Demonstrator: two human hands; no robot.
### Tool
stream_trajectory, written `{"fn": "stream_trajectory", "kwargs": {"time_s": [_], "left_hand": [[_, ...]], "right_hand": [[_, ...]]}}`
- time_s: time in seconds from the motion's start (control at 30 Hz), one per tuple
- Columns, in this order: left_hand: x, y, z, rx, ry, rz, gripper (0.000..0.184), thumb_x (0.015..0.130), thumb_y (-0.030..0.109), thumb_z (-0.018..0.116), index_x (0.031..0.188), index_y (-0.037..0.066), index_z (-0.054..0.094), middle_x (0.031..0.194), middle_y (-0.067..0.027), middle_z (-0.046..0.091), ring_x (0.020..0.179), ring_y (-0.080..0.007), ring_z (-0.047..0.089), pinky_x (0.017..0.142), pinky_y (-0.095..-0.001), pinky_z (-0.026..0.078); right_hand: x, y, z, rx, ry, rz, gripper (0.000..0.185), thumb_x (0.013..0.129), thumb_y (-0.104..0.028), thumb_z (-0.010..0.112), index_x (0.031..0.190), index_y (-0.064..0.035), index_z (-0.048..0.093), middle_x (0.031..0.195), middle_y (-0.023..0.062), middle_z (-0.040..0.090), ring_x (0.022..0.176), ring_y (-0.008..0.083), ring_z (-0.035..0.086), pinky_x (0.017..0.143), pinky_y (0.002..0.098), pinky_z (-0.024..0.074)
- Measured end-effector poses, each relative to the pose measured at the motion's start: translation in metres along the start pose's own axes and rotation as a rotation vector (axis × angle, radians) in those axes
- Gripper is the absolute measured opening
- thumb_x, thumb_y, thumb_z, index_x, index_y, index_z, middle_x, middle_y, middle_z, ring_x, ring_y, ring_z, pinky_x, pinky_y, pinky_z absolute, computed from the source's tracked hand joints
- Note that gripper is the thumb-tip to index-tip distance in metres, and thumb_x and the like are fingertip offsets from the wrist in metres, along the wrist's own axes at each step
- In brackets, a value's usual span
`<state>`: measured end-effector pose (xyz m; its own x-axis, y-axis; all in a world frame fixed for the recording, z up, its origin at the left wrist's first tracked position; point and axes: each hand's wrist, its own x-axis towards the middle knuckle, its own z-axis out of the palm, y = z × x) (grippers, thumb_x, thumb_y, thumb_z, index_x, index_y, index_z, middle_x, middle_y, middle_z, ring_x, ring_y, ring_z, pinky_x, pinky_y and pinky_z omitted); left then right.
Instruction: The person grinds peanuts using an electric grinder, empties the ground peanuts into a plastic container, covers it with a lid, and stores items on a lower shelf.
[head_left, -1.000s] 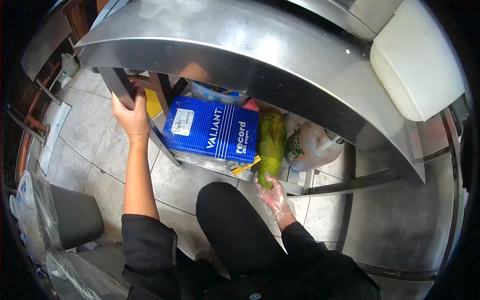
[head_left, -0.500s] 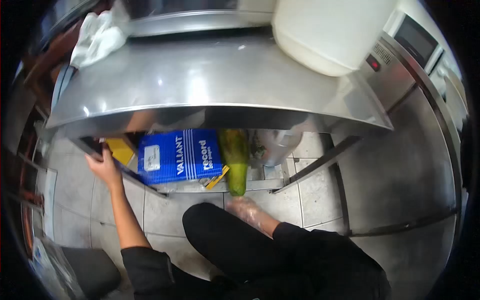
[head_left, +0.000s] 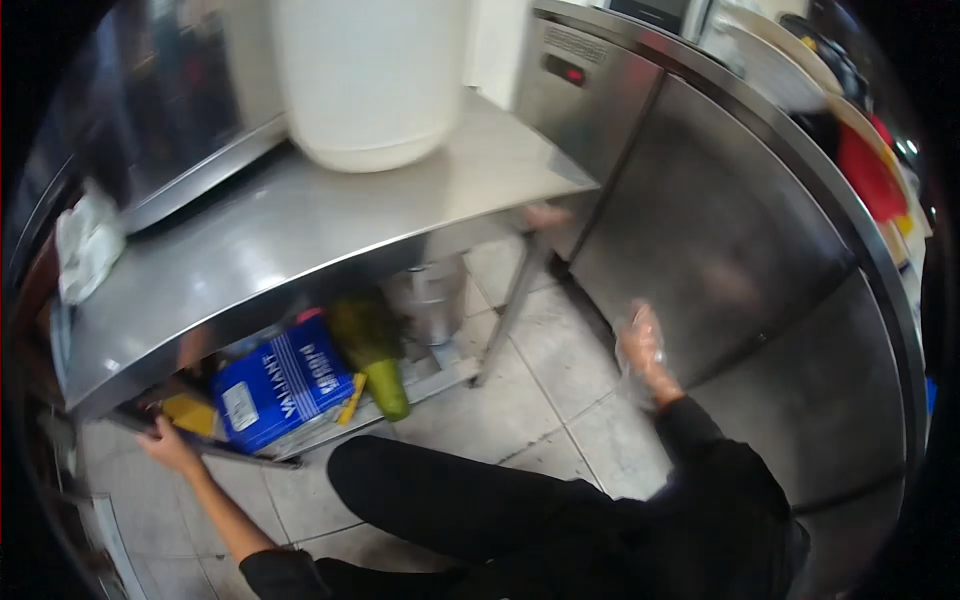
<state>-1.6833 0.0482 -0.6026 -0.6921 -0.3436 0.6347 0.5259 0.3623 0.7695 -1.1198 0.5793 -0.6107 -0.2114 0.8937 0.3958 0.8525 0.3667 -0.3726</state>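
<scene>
My left hand (head_left: 172, 446) is bare and closed around the front left leg (head_left: 222, 444) of a steel table (head_left: 270, 240), its fingertips partly hidden. A clear plastic glove covers my right hand (head_left: 641, 345). That hand is raised in front of a steel fridge door (head_left: 715, 225), fingers stretched upward, nothing seen in it. On the low shelf (head_left: 440, 375) lie a blue "Valiant record" book (head_left: 285, 385) and a long green fruit (head_left: 383, 385), its far end dark and shaded. A yellow item (head_left: 190, 412) is close to my left hand.
A big white plastic container (head_left: 370, 85) stands on the tabletop, with a crumpled white cloth or bag (head_left: 88, 240) at the left end. A clear container (head_left: 432, 300) is under the table. Pale floor tiles (head_left: 530, 390) lie between table and fridge.
The view has swung to the right. My right hand has moved away from the green fruit and up toward the fridge door. My left hand stays at the table leg.
</scene>
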Motion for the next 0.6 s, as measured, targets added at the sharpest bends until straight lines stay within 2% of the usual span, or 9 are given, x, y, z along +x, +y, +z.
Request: {"fn": "stream_trajectory", "kwargs": {"time_s": [0.07, 0.13, 0.17, 0.23, 0.4, 0.47, 0.53, 0.57, 0.6], "left_hand": [[0.006, -0.01, 0.0, 0.069, 0.006, -0.003, 0.036, 0.083, 0.024, 0.068, 0.095, -0.007, 0.055, 0.082, -0.0135, 0.059, 0.074, -0.0245, 0.056, 0.069, -0.038, 0.047], [0.011, -0.011, 0.0, -0.017, -0.041, -0.043, 0.04, 0.086, 0.025, 0.068, 0.109, -0.007, 0.057, 0.101, -0.0158, 0.064, 0.088, -0.0226, 0.062, 0.077, -0.0339, 0.049], [0.013, -0.014, 0.001, -0.021, -0.042, -0.026, 0.039, 0.087, 0.023, 0.067, 0.111, -0.007, 0.057, 0.104, -0.0157, 0.064, 0.09, -0.0219, 0.063, 0.078, -0.033, 0.05], [0.015, -0.011, 0.004, -0.033, -0.037, 0.003, 0.038, 0.088, 0.021, 0.067, 0.113, -0.006, 0.057, 0.106, -0.0156, 0.064, 0.091, -0.0213, 0.063, 0.079, -0.0321, 0.05], [0.015, -0.003, 0.004, -0.051, -0.037, 0.006, 0.037, 0.087, 0.017, 0.067, 0.115, -0.005, 0.057, 0.108, -0.015, 0.064, 0.09, -0.0211, 0.063, 0.075, -0.0309, 0.052], [0.011, 0.007, 0.005, -0.061, -0.032, 0.032, 0.037, 0.087, 0.017, 0.066, 0.115, -0.005, 0.056, 0.107, -0.0149, 0.064, 0.089, -0.0218, 0.063, 0.075, -0.0304, 0.052], [0.013, 0.004, 0.005, -0.079, -0.064, -0.124, 0.036, 0.087, 0.017, 0.066, 0.114, -0.005, 0.056, 0.106, -0.0149, 0.064, 0.089, -0.022, 0.063, 0.076, -0.0309, 0.051], [0.016, 0.0, 0.004, -0.078, -0.073, -0.114, 0.036, 0.087, 0.017, 0.066, 0.114, -0.005, 0.056, 0.106, -0.0149, 0.064, 0.089, -0.022, 0.063, 0.076, -0.0309, 0.051], [0.019, -0.008, 0.003, -0.095, -0.083, -0.081, 0.036, 0.087, 0.017, 0.066, 0.114, -0.005, 0.057, 0.105, -0.015, 0.064, 0.088, -0.022, 0.063, 0.076, -0.0316, 0.051]], "right_hand": [[0.015, 0.033, -0.059, 0.025, 0.402, 0.101, 0.045, 0.081, -0.018, 0.063, 0.118, 0.0025, 0.05, 0.104, 0.0233, 0.059, 0.103, 0.0364, 0.058, 0.088, 0.0431, 0.0457], [0.014, 0.052, -0.122, 0.226, 0.347, 0.408, 0.052, 0.08, -0.018, 0.064, 0.12, 0.0103, 0.047, 0.114, 0.0263, 0.054, 0.108, 0.0398, 0.054, 0.092, 0.0425, 0.0438], [0.009, 0.055, -0.133, 0.233, 0.363, 0.427, 0.052, 0.08, -0.018, 0.064, 0.12, 0.0103, 0.047, 0.114, 0.0263, 0.054, 0.108, 0.0398, 0.054, 0.092, 0.0425, 0.0438], [0.001, 0.057, -0.145, -0.084, 0.598, 0.418, 0.057, 0.079, -0.02, 0.067, 0.122, 0.0102, 0.047, 0.112, 0.0272, 0.058, 0.107, 0.0377, 0.057, 0.093, 0.0405, 0.0442], [0.005, 0.059, -0.154, -0.046, 0.666, 0.441, 0.06, 0.08, -0.025, 0.067, 0.122, 0.0127, 0.046, 0.115, 0.0275, 0.055, 0.111, 0.0401, 0.054, 0.091, 0.0417, 0.0457], [0.004, 0.038, -0.171, 0.397, 0.509, 0.645, 0.063, 0.081, -0.03, 0.067, 0.123, 0.0119, 0.046, 0.115, 0.0278, 0.055, 0.11, 0.0417, 0.053, 0.092, 0.0421, 0.045], [-0.022, 0.024, -0.151, 0.188, 0.554, 0.514, 0.064, 0.081, -0.028, 0.068, 0.125, 0.0107, 0.044, 0.114, 0.026, 0.055, 0.105, 0.0365, 0.056, 0.089, 0.0408, 0.0457], [-0.043, 0.014, -0.139, -0.026, 0.583, 0.377, 0.064, 0.082, -0.026, 0.069, 0.128, 0.0096, 0.043, 0.114, 0.0242, 0.056, 0.101, 0.0314, 0.058, 0.085, 0.0394, 0.0463], [-0.062, 0.004, -0.133, -0.013, 0.499, 0.263, 0.061, 0.082, -0.023, 0.068, 0.128, 0.009, 0.043, 0.116, 0.0231, 0.055, 0.098, 0.0308, 0.057, 0.087, 0.038, 0.046]]}}
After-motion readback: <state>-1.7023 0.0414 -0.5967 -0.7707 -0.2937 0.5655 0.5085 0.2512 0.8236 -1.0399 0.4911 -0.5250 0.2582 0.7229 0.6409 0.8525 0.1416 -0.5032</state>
